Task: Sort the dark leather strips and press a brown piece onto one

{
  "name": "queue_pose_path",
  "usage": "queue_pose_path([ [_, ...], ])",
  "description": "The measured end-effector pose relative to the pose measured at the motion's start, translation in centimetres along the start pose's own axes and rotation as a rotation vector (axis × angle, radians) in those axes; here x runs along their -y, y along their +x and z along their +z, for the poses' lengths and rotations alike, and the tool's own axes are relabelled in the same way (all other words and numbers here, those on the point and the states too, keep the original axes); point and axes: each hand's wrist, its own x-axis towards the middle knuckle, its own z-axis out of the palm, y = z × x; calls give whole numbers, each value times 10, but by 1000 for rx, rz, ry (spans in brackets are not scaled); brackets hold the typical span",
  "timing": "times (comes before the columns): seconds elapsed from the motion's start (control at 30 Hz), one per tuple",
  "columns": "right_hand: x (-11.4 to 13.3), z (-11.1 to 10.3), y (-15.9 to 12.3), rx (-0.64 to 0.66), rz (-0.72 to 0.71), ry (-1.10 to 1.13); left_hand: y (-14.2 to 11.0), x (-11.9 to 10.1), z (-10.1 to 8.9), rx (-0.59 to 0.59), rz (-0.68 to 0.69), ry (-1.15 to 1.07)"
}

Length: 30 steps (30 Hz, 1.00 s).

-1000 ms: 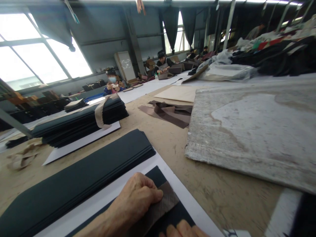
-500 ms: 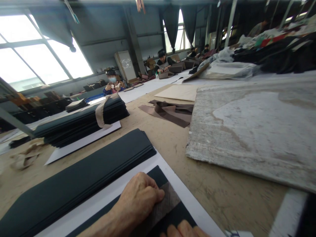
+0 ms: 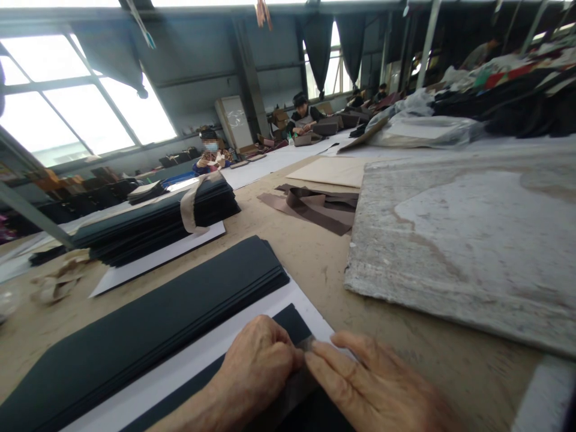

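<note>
A dark green sheet [image 3: 293, 323] lies on a white board [image 3: 310, 307] right in front of me. Across it runs a grey-brown, film-like strip [image 3: 294, 387], mostly covered by my hands. With fingers curled, my left hand [image 3: 261, 363] pinches the strip's edge and rests on the sheet. My right hand [image 3: 373, 381] lies with fingers stretched out, its fingertips on the strip close to the left thumb. Beside the left wrist is a neat stack of dark green sheets [image 3: 153, 318] on the same board.
A thick grey slab [image 3: 450, 252] lies at right. Brown strips [image 3: 310, 207] are behind the stack. Farther left, a thicker dark stack [image 3: 166, 222] is tied with a beige band [image 3: 189, 207]. Co-workers [image 3: 213, 153] sit along the far table; plastic-wrapped material [image 3: 423, 126] is piled behind.
My right hand has moved up and to the right from the lower edge, and now lies stretched out over the strip. The left hand stays nearly in place. The view has shifted slightly.
</note>
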Motion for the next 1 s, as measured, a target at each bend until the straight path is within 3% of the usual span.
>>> queue_pose_path([
  [0.1,-1,3,-2,122,-53,-51,1,2,1,-20,9,4],
  [0.3,6,11,-2,9,68,-24,3,3,-1,14,11,-9],
  [0.5,3,11,2,1,40,-18,3,3,-6,80,-25,-59],
  [0.63,3,12,2,-40,39,1,5,7,-9,177,-39,-149],
  [0.77,4,10,2,-2,38,7,5,12,-12,257,-33,-209],
  [0.9,4,7,5,-15,25,-25,-3,13,-18,236,-9,-188],
  [1.0,4,8,6,-42,15,-46,-15,12,-23,300,12,-205],
])
